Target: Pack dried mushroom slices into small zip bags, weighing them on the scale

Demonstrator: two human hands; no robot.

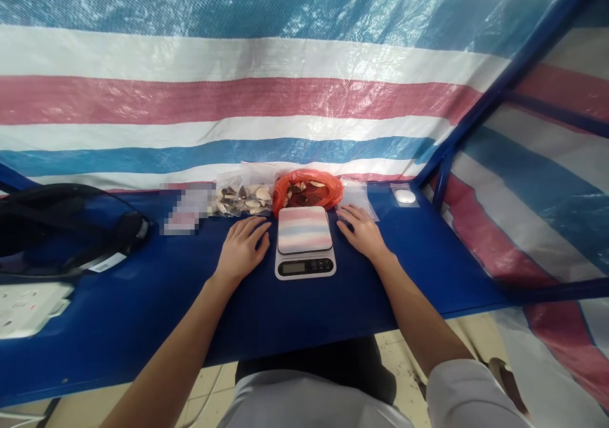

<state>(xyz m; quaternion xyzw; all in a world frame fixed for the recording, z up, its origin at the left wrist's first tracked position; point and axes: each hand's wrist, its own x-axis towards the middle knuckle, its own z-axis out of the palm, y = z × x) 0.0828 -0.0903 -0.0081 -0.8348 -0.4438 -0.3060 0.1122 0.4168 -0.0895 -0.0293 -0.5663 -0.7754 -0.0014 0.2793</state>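
A white kitchen scale (305,231) with a shiny top plate and a dark display strip stands on the blue table in front of me. To its left my left hand (243,245) rests on the table, fingers stretched out and holding nothing. My right hand (360,230) lies to the scale's right, also open, its fingertips at an empty-looking clear plastic bag (358,193). Right behind the scale sits an open red plastic bag (333,190) with brown and pale dried pieces inside. Clear bags of similar slices (242,198) stand left of it.
A white round object in a small clear bag (405,197) lies at the back right. At the left are a black headset (121,238) and a white power strip (31,309). A striped plastic sheet (238,98) hangs behind the table (285,326); blue frame bars rise at the right.
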